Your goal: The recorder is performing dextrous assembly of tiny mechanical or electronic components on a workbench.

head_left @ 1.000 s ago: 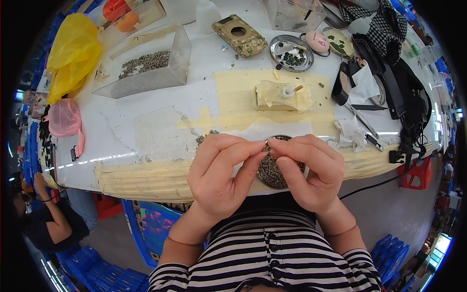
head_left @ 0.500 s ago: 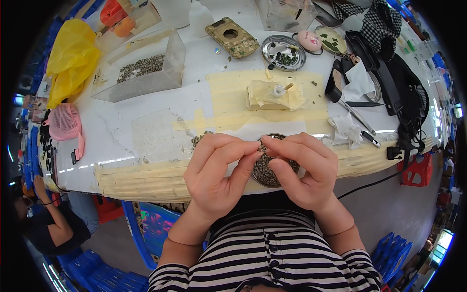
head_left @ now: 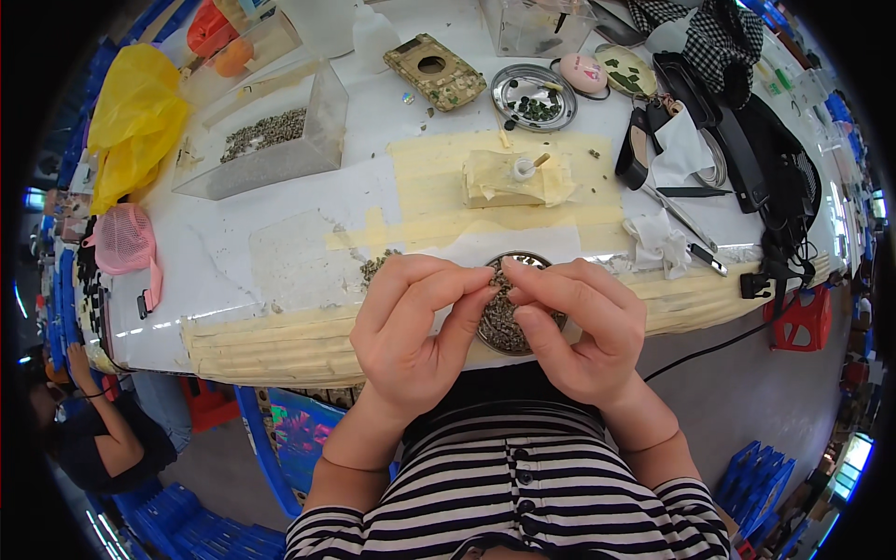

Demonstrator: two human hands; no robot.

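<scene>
My left hand (head_left: 406, 327) and my right hand (head_left: 590, 327) meet over a round metal dish (head_left: 512, 352) at the table's near edge. Many small camouflage-coloured pieces (head_left: 499, 322) fill the dish. Thumb and forefinger of each hand are pinched together, the two pinches almost touching. Whatever sits between the fingertips is too small to make out. Left of the dish lies a loose heap of similar small pieces (head_left: 375, 268), partly behind my left hand. Beyond the hands stands a block wrapped in yellowish tape (head_left: 499, 191), with a small white pot and a stick on top.
A clear box (head_left: 327, 117) of small pieces stands far left, near a yellow bag (head_left: 140, 121) and a pink mesh strainer (head_left: 124, 240). A camouflage model tank hull (head_left: 439, 79) and a metal dish of green bits (head_left: 535, 123) lie farther back. Tweezers (head_left: 686, 219) rest right. Another person sits lower left.
The table and its things have shifted slightly left in view. My hands keep the same pinched pose, and the fingertips have barely moved.
</scene>
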